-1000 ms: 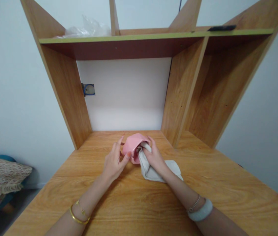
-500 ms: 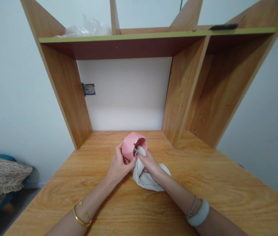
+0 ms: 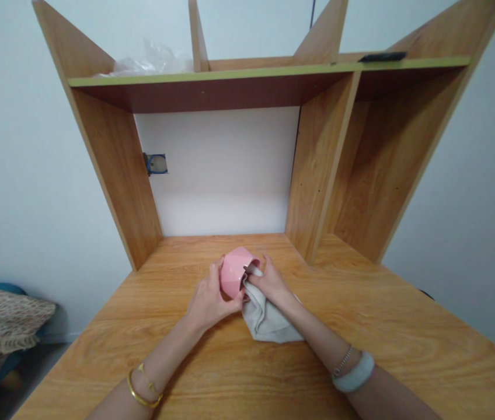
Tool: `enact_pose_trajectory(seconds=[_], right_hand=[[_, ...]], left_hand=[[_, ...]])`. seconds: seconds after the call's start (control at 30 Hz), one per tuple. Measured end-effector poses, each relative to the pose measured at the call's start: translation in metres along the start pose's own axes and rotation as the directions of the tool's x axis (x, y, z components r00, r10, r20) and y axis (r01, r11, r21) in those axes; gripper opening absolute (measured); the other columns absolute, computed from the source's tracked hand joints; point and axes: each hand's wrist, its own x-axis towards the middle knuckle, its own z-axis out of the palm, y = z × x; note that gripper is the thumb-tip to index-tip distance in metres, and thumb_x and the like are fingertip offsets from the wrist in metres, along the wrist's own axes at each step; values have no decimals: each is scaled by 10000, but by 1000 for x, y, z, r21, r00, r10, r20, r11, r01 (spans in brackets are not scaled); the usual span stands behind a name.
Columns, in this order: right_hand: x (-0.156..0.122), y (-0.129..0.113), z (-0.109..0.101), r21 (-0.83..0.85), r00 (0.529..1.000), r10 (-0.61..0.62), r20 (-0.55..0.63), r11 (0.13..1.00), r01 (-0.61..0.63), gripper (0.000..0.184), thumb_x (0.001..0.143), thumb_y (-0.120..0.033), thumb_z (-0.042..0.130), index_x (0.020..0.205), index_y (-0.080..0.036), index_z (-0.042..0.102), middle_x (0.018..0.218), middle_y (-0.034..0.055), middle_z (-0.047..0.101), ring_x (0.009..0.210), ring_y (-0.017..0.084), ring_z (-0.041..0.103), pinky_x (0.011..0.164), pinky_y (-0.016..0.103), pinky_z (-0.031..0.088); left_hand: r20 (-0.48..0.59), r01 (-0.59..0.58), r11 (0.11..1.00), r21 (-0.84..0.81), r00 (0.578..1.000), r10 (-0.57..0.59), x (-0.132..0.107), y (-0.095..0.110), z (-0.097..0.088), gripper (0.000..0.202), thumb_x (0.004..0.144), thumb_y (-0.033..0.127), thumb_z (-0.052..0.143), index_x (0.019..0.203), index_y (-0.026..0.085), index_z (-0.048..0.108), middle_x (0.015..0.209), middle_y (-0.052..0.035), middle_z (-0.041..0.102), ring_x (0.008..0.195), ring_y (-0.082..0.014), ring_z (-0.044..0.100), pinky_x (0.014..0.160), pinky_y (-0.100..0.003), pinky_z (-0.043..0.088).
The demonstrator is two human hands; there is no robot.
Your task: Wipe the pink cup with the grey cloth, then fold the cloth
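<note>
A pink faceted ashtray (image 3: 232, 272) with notches in its rim is tilted on its side, its opening facing right. My left hand (image 3: 208, 298) grips it from the left, thumb at the lower rim and fingers around the back. My right hand (image 3: 271, 282) presses a light grey cloth (image 3: 269, 321) into the opening; some of its fingers are hidden inside. The rest of the cloth hangs below my right wrist and lies on the wooden desk (image 3: 230, 379).
Around the desk's back rises a wooden shelf unit (image 3: 321, 175). A clear plastic bag (image 3: 155, 60) and a dark flat object (image 3: 382, 56) rest on its upper shelf. An open wall socket box (image 3: 157, 164) shows at the left. A woven fringed cover (image 3: 6, 318) is at far left.
The ashtray has turned so its opening faces more to the right. My right hand has pushed the cloth into it from that side. The view has shifted slightly.
</note>
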Motion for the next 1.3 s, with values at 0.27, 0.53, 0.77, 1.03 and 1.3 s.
enact_pose_trajectory(seconds=[0.27, 0.53, 0.77, 1.03, 1.3], right_hand=[[-3, -12, -12, -235, 999, 8, -46, 972, -18, 856, 644, -326, 603, 1318, -41, 160, 796, 114, 651, 701, 215, 608, 537, 234, 391], [-10, -19, -22, -376, 994, -64, -87, 926, 27, 837, 684, -409, 565, 1334, -92, 143, 692, 82, 631, 621, 201, 585, 492, 225, 330], [-14, -22, -27, -315, 984, -174, -42, 937, 152, 780, 723, -479, 507, 1330, -122, 171, 607, 33, 593, 560, 192, 562, 510, 240, 347], [0, -15, -47, -502, 997, -63, 37, 862, 73, 469, 813, -386, 412, 1209, -140, 359, 919, 139, 623, 835, 244, 590, 643, 286, 378], [9, 4, -69, -695, 946, 183, 268, 717, 59, 297, 766, -299, 466, 968, -91, 528, 926, 201, 618, 819, 259, 590, 602, 290, 372]], left_hand=[[20, -5, 995, 95, 1000, 3, -2, 4, 1, 722, 657, 422, 571, 1245, 160, 242, 1017, -106, 566, 827, -251, 598, 696, -364, 471], [33, 22, 1000, -7, 999, -21, -3, 4, 3, 686, 648, 359, 571, 1225, 165, 255, 1082, -122, 535, 922, -256, 568, 755, -365, 453], [11, 201, 947, -249, 979, -205, 2, -4, 5, 512, 662, 247, 540, 1134, 163, 361, 936, -75, 597, 798, -201, 592, 686, -312, 460], [-91, 377, 764, -524, 867, -490, 14, -32, 13, 285, 716, 281, 490, 956, 135, 445, 655, 4, 561, 488, -110, 530, 456, -212, 411], [-48, 357, 570, -740, 817, -574, 16, -31, 7, 284, 763, 401, 430, 911, 169, 358, 486, 94, 465, 246, -41, 331, 265, -141, 256]])
